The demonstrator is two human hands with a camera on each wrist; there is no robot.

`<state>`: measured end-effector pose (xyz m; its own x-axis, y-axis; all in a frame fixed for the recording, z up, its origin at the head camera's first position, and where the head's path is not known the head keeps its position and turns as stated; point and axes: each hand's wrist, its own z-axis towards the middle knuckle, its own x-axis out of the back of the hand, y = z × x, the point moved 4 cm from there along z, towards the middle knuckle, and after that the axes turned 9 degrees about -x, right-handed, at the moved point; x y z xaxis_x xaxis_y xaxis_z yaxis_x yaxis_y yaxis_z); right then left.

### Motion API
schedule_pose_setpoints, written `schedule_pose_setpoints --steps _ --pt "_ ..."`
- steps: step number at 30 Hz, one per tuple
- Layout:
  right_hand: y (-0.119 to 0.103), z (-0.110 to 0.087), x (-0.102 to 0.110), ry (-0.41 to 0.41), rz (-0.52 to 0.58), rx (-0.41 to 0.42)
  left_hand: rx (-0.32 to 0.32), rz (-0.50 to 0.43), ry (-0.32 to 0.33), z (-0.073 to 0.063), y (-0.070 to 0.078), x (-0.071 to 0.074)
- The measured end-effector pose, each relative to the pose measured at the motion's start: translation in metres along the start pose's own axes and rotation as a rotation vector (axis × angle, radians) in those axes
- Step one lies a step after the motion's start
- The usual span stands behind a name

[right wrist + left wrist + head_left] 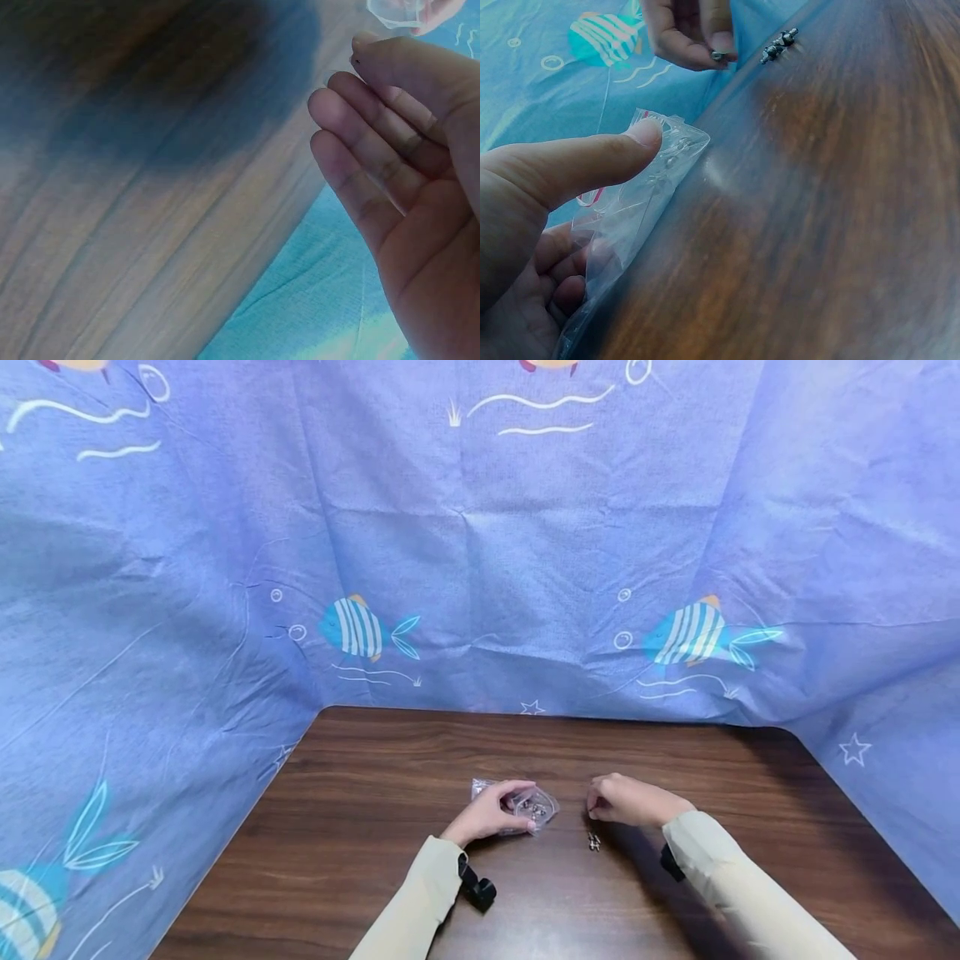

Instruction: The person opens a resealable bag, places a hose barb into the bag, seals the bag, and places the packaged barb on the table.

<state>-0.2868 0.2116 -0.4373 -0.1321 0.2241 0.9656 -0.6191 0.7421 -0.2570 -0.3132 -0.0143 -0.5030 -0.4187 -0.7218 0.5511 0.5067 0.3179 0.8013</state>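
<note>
My left hand (pixel 486 814) grips a clear plastic zip bag (pixel 546 811), thumb on the near side and fingers round the far side. Several small shiny metal pieces show through the plastic in the head view. In the left wrist view the bag (pixel 641 202) has a red line near its mouth. To the right of the bag, my right hand (pixel 626 799) pinches a small metal piece (pixel 718 56) between thumb and index fingertip. Just below that hand, a little cluster of small metal pieces (pixel 594 842) lies on the table.
The brown wood-grain table (pixel 375 860) reaches back to a blue fish-print cloth (pixel 465 568), which hangs behind it and along both sides. Black wrist cameras are strapped to both cuffs, the left camera (pixel 480 892) standing out over the tabletop.
</note>
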Motion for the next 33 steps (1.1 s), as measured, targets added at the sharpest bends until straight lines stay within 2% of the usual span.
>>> schedule_pose_setpoints --steps 6,13,21,33 --pt "-0.006 0.008 0.005 0.042 0.006 0.036 -0.005 0.001 0.000 0.000 0.000 0.000" --pt "-0.013 0.018 0.005 0.042 0.014 0.019 -0.029 0.011 0.007 -0.001 -0.001 -0.001" --pt "-0.017 0.028 0.006 0.039 0.040 -0.004 -0.004 0.008 -0.005 -0.001 0.001 0.001" --pt "-0.027 0.042 0.004 0.041 0.057 0.044 -0.018 0.007 -0.006 0.001 0.001 0.000"
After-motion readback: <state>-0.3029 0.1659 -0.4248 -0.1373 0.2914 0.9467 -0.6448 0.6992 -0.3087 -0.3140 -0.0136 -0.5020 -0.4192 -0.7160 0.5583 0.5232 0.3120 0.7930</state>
